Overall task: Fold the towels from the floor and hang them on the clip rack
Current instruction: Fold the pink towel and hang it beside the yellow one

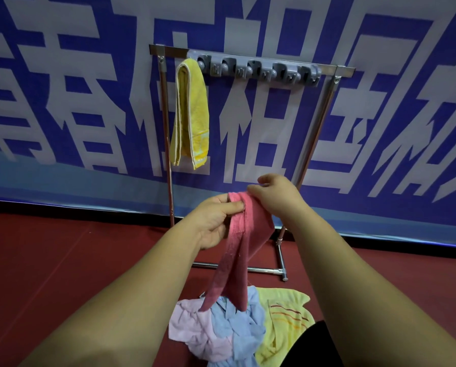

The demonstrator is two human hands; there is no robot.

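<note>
Both left hand (216, 221) and right hand (277, 197) pinch the red towel (237, 255) mid-frame, its tails hanging before the towel pile (221, 329) and clip rack (258, 70).

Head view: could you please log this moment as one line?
left hand, right hand: pinch red towel | rack: yellow towel hung | floor: towel pile

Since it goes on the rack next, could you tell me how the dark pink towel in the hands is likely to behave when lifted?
Probably floppy: the dark pink towel droops straight down from where the left hand and right hand pinch its folded top. Likely light, since a pinch carries it. Its two hanging ends may slip apart.
</note>
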